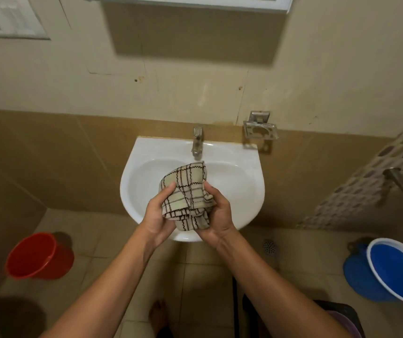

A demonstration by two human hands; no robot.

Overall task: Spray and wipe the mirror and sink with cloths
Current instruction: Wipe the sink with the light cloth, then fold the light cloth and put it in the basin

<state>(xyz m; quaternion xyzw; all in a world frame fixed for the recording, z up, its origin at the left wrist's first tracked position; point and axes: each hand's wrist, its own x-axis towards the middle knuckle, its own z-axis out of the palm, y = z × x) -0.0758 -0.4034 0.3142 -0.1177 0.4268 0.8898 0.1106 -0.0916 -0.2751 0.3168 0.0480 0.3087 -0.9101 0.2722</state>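
Observation:
A beige checked cloth (187, 189) with dark lines is bunched up over the white wall-mounted sink (144, 181). My left hand (157, 215) grips its left side with the thumb on top. My right hand (217, 218) holds its right and lower part. Both hands hover above the front half of the basin. A metal tap (197, 142) stands at the back of the sink. Only the bottom edge of the mirror cabinet (185, 2) shows at the top. No spray bottle is in view.
A red bucket (38, 256) stands on the tiled floor at the left. A blue bucket (390, 269) sits at the right. A metal soap holder (260, 129) hangs on the wall right of the tap. A floor drain (269, 246) lies below the sink's right side.

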